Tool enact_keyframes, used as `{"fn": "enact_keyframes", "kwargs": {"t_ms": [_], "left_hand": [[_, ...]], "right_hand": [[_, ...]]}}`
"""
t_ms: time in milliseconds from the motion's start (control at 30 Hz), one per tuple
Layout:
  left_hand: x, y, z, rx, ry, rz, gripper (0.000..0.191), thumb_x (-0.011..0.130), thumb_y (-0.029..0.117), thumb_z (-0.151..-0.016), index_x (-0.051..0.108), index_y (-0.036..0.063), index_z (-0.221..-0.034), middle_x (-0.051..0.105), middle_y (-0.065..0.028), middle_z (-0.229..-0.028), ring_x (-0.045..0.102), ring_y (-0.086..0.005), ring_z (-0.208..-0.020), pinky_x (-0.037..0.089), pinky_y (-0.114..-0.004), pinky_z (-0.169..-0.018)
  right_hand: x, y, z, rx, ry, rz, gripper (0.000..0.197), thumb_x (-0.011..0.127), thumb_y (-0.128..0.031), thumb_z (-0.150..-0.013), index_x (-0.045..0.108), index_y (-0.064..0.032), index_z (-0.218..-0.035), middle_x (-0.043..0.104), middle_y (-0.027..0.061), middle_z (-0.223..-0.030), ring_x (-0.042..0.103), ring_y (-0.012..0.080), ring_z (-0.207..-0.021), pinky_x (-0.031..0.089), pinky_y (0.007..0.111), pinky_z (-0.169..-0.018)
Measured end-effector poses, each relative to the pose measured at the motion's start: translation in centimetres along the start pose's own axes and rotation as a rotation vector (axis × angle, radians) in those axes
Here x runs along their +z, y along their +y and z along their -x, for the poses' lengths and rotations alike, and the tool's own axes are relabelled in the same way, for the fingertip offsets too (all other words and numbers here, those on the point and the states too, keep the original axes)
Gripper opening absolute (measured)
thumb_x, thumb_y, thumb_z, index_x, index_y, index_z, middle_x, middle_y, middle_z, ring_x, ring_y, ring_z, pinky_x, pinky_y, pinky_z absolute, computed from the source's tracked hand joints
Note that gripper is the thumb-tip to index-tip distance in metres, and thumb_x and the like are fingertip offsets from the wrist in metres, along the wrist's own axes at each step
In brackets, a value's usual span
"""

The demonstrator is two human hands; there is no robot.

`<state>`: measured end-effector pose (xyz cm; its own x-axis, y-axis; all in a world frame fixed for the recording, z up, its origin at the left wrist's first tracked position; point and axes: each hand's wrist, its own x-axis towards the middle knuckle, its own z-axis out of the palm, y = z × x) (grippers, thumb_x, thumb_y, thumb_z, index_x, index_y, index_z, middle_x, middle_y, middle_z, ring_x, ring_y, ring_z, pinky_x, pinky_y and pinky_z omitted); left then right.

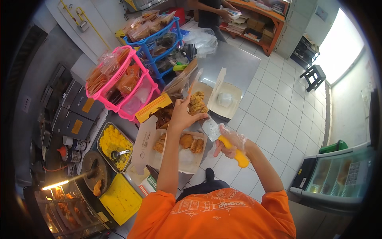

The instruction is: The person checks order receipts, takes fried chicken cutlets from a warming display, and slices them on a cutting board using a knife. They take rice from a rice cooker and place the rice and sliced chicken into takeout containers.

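My right hand [229, 143], in a clear plastic glove, grips the yellow handle of a wide metal blade or spatula [211, 128]. The blade's far end reaches the near edge of a takeaway box with fried chicken [197, 103]. My left hand [186, 115] is bare and spread around that chicken and the box side; whether it grips either is unclear. To the right stands an open cardboard box [235, 112] with a wrapped white portion [224, 99]. Below my left hand, another open box [194, 170] holds breaded pieces [186, 141] and a white portion [186, 156].
Pink [119, 89] and blue [146, 43] basket racks stand at the upper left. A metal tray of yellow food [104, 149], a stone mortar [104, 170] and a yellow cutting board [121, 198] lie left. A co-worker [209, 15] stands beyond the steel table [235, 58].
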<state>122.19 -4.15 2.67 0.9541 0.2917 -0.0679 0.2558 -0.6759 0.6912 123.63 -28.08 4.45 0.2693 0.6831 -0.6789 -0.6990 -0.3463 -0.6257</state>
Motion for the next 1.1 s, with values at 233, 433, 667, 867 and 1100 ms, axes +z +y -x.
{"fn": "enact_keyframes", "kwargs": {"t_ms": [233, 433, 667, 867, 1100], "left_hand": [[0.7, 6.3, -0.2, 0.101, -0.005, 0.061, 0.117, 0.085, 0.06, -0.054, 0.04, -0.0022, -0.142, 0.05, -0.0209, -0.12, 0.055, -0.034, -0.112, 0.045, -0.037, -0.097], [7.0, 8.3, -3.1, 0.229, 0.016, 0.162, 0.111, 0.086, 0.058, -0.056, 0.046, -0.0042, -0.138, 0.052, -0.0204, -0.114, 0.06, -0.029, -0.103, 0.049, -0.034, -0.086], [14.1, 5.8, -10.6, 0.078, -0.249, 0.077, 0.107, 0.084, 0.064, -0.051, 0.055, -0.0059, -0.126, 0.056, -0.0265, -0.117, 0.058, -0.0365, -0.109, 0.048, -0.039, -0.093], [17.6, 7.4, -19.0, -0.036, -0.276, -0.489, 0.087, 0.085, 0.059, -0.055, 0.064, -0.0021, -0.113, 0.057, -0.0256, -0.118, 0.061, -0.0344, -0.107, 0.052, -0.037, -0.089], [18.2, 8.1, -18.4, 0.01, 0.045, -0.388, 0.062, 0.073, 0.051, -0.077, 0.065, -0.0032, -0.106, 0.058, -0.0258, -0.115, 0.065, -0.0349, -0.101, 0.054, -0.038, -0.083]], "right_hand": [[-1.9, -1.2, 5.4, -0.046, 0.063, -0.002, 0.071, 0.025, -0.067, -0.096, 0.048, -0.0016, -0.079, 0.064, 0.0317, -0.078, 0.029, 0.0101, -0.033, 0.027, 0.026, -0.031], [-6.0, -1.3, 8.2, -0.036, 0.181, -0.005, 0.071, 0.027, -0.066, -0.096, 0.051, -0.001, -0.081, 0.065, 0.0308, -0.08, 0.032, 0.0101, -0.033, 0.028, 0.026, -0.031], [-13.5, -0.4, 3.8, -0.048, 0.184, -0.03, 0.071, 0.032, -0.07, -0.093, 0.053, -0.0029, -0.084, 0.065, 0.0244, -0.077, 0.033, 0.006, -0.033, 0.029, 0.021, -0.03], [-17.5, 3.2, -1.8, -0.055, -0.049, -0.369, 0.07, 0.038, -0.071, -0.09, 0.055, -0.0024, -0.088, 0.065, 0.0219, -0.075, 0.035, 0.0051, -0.033, 0.031, 0.018, -0.03], [-14.7, 10.4, 2.2, -0.167, -0.054, -0.366, 0.072, 0.037, -0.072, -0.09, 0.056, -0.0027, -0.089, 0.064, 0.0226, -0.071, 0.034, 0.0077, -0.032, 0.03, 0.021, -0.029]]}}
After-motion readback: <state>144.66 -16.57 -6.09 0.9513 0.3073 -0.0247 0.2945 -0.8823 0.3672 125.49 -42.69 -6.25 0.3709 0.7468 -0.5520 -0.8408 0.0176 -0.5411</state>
